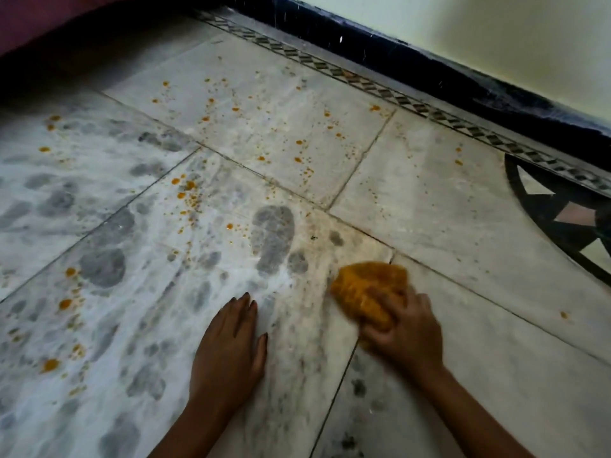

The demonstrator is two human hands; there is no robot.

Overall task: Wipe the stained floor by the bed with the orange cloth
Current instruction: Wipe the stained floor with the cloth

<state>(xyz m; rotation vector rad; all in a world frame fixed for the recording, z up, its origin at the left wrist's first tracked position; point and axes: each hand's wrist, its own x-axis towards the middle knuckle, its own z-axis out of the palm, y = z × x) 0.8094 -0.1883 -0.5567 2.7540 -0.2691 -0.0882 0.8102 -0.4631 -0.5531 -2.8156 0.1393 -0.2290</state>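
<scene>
1. The right hand [405,328] squeezes the cloth [367,292] on the floor [446,200].
2. The left hand [228,352] lies flat, fingers straight.
3. Most orange spots [188,190] lie up and left of the cloth.

I record a pale wall [496,31] across the far right, plain, with a yellowish-green cast. Along its foot runs a dark blue-black skirting [413,64], flecked with small white specks. Just on the near side of the skirting, and parallel to it, lies a narrow border strip [363,83] of dark and light diamond pieces, running from far left to the right edge. At the right, touching that strip, I see part of a round black inlay [542,209] with pale and pinkish triangular panels. The frame cuts off the rest.
</scene>
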